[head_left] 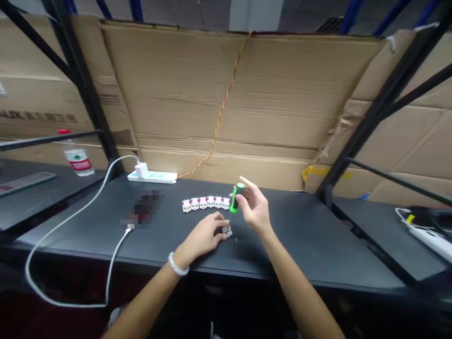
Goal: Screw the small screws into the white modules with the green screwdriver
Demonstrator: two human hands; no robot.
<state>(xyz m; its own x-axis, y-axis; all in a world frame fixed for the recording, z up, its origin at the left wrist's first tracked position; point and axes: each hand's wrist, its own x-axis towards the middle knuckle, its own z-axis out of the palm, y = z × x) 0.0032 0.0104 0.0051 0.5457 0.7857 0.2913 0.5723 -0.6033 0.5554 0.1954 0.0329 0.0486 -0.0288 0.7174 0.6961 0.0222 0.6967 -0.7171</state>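
Observation:
My left hand [208, 231] rests on the dark tabletop, its thumb and fingers closed on the side of a small white part [227, 231]. Above it, my right hand [254, 206] grips a green and black screwdriver [237, 197] by the handle. The screwdriver stands nearly upright, its thin shaft pointing down to the white part; whether the tip touches a screw is too small to tell. A tiny light-coloured piece [236, 239] lies just right of the part. Behind my hands, several similar white parts with purple bits [203, 203] form a slightly curved row.
A white power strip [158, 177] with a plugged charger [141, 170] stands at the back left. Its white cable [76, 214] loops over the table edge to a blurred dark object [143, 208]. Black metal posts [367, 113] and cardboard walls [282, 103] enclose the table [300, 245].

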